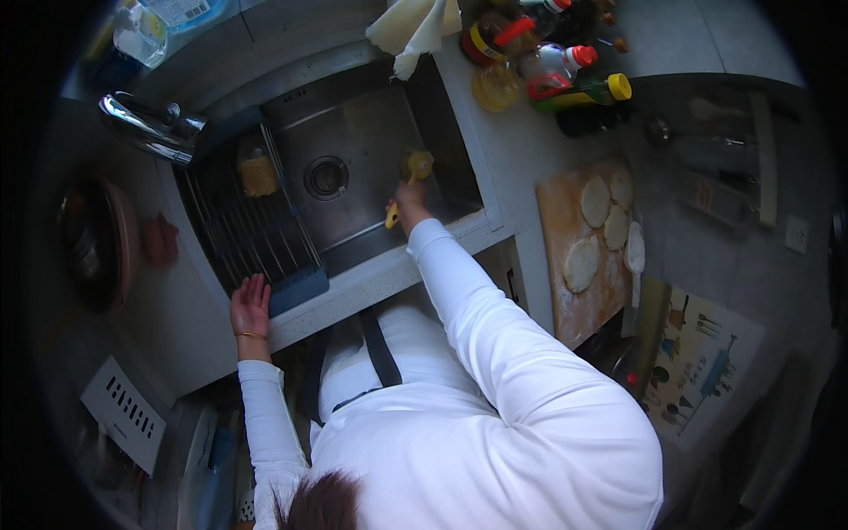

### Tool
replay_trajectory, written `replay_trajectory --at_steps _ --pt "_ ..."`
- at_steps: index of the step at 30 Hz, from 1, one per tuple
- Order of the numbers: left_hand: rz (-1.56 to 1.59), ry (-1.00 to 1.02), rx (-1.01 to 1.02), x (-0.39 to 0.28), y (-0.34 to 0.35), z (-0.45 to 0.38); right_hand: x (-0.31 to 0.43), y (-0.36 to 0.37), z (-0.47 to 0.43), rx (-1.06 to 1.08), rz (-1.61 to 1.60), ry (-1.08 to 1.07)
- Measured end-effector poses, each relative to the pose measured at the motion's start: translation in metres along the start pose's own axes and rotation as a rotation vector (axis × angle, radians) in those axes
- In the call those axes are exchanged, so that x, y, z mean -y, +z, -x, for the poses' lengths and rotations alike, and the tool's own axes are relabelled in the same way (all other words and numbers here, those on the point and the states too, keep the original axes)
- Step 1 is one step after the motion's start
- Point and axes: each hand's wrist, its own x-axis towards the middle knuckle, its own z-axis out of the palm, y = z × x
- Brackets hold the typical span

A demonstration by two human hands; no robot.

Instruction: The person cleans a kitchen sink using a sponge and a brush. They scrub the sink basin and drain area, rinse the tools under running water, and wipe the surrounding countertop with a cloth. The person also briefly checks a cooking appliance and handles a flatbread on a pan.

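Note:
My right hand [412, 200] reaches down into the stainless steel sink [371, 126]. It grips the yellow handle of a brush [419, 167], whose round head lies against the basin's right part. To the left of that head is the drain strainer [326, 177]. My left hand [251, 308] holds nothing and lies at the sink's front left corner. Its fingers are at the end of the roll-out drying rack [295, 291], which spans the sink's left side. On or beneath the rack's bars sits a yellowish block, perhaps a sponge [258, 175].
A chrome faucet [149, 129] stands behind the rack. Several bottles [563, 73] crowd the back right counter. To the right, a floured wooden board [563, 199] carries several flat dough rounds [582, 265]. A large bowl [122, 245] and a reddish cloth [161, 240] are at the left.

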Motion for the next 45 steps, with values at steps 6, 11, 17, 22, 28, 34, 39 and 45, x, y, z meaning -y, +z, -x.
replay_trajectory --at_steps 6,11,17,22,28,34,39,45 --pt "-0.018 0.01 -0.005 0.002 -0.005 -0.002 -0.006 0.019 -0.007 0.253 0.353 -0.219" --pt "-0.007 -0.004 -0.01 0.0 -0.005 -0.006 0.009 -0.012 -0.005 0.317 0.576 -0.405" --pt "0.033 0.001 -0.039 0.001 0.0 0.001 0.039 0.013 -0.02 0.173 0.312 -0.362" --pt "-0.009 0.029 -0.012 0.002 0.001 0.003 0.038 0.03 -0.009 0.429 0.648 -0.417" --pt "0.046 0.013 0.059 0.001 -0.003 0.006 0.094 0.045 -0.032 0.272 0.468 -0.428" --pt "-0.002 0.068 0.012 0.007 0.002 0.011 0.065 0.09 -0.062 0.236 0.427 -0.414" --pt "-0.03 0.075 -0.003 0.007 0.008 0.012 0.04 0.074 -0.03 0.548 0.935 -0.636" --pt "0.022 0.074 -0.01 0.006 0.011 0.015 0.056 0.018 0.009 0.586 0.91 -0.517"
